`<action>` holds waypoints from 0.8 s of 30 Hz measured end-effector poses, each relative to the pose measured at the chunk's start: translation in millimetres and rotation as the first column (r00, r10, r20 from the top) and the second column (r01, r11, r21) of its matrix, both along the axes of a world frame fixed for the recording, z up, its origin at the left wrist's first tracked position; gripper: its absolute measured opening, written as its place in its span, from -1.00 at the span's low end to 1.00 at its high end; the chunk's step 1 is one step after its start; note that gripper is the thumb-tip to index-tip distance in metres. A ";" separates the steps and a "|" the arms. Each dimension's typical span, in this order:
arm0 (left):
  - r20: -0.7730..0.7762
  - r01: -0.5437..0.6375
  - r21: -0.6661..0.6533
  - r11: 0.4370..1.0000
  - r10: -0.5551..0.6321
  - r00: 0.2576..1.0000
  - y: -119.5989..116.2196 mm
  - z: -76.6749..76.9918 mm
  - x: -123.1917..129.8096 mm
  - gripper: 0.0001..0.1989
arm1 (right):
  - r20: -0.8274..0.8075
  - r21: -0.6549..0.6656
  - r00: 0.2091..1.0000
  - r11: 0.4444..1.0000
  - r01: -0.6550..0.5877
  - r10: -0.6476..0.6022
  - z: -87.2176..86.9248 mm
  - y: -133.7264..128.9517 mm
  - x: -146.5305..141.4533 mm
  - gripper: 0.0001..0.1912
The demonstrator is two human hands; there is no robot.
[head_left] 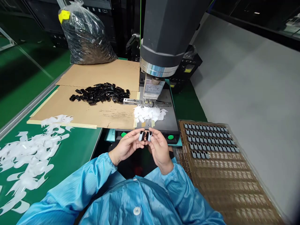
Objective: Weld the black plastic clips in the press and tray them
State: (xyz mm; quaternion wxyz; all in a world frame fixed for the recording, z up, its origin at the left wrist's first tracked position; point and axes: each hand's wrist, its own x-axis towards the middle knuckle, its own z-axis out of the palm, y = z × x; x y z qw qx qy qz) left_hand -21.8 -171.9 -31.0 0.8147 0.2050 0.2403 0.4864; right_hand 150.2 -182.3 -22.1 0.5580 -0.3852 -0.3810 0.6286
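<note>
Two small, rounded, grey-and-black plastic pieces (141, 136) are at the centre of the head view, side by side between the hands. Left hand (127, 144): thumb and fingertips pinching one piece. Right hand (161, 148): likewise gripping the other. Both long axes run roughly 12 to 6 o'clock, black portions facing inward; whether the pieces touch cannot be determined. From the fingers, a heap of thin white sheet-like cut-outs (151, 114) lies at 12 o'clock, just short of a silver metal machine head (152, 87); a heap of glossy black plastic parts (100, 93) between 10 and 11; a translucent brown plastic tray (217, 181), partly filled, toward 4, right hand nearer.
</note>
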 end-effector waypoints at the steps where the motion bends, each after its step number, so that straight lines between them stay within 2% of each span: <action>1: -0.001 0.001 0.001 1.000 -0.001 1.000 -0.1 0.1 0.1 -0.63 | 0.000 -0.002 1.000 1.000 -0.001 0.001 0.5 -0.3 0.0 -0.61; 6: -0.015 -0.004 0.004 1.000 0.004 1.000 0.6 -0.1 0.2 -0.63 | 0.000 -0.008 1.000 1.000 -0.017 0.017 2.6 -0.1 -0.2 -0.61; 10: -0.066 0.002 0.010 1.000 -0.001 0.998 -0.4 -0.1 0.6 -0.59 | 0.020 0.006 1.000 1.000 -0.006 0.005 -3.6 1.6 -0.9 -0.68; 13: -0.169 -0.022 0.030 0.999 0.027 0.985 -7.8 -1.5 2.8 -0.55 | 0.168 0.099 0.984 0.994 0.047 -0.063 -9.2 -3.6 0.5 -0.71; 15: -0.254 -0.066 0.056 0.996 0.078 0.964 -13.4 -4.9 4.0 -0.56 | 0.365 0.177 0.927 0.984 0.025 -0.089 -10.3 -9.7 2.4 -0.69; 18: -0.370 -0.078 0.095 0.992 0.108 0.923 -17.4 -13.5 5.4 -0.65 | 0.604 0.247 0.789 0.968 -0.050 -0.114 -9.4 -18.1 5.5 -0.59; 21: -0.452 -0.024 0.124 0.992 0.078 0.889 -20.4 -20.3 7.2 -0.68 | 0.690 0.301 0.706 0.950 -0.079 -0.160 -9.6 -25.9 9.9 -0.62; 24: -0.522 0.083 0.144 0.986 0.004 0.853 -25.2 -22.2 8.4 -0.64 | 0.723 0.315 0.665 0.946 -0.076 -0.187 -14.4 -33.0 23.5 -0.64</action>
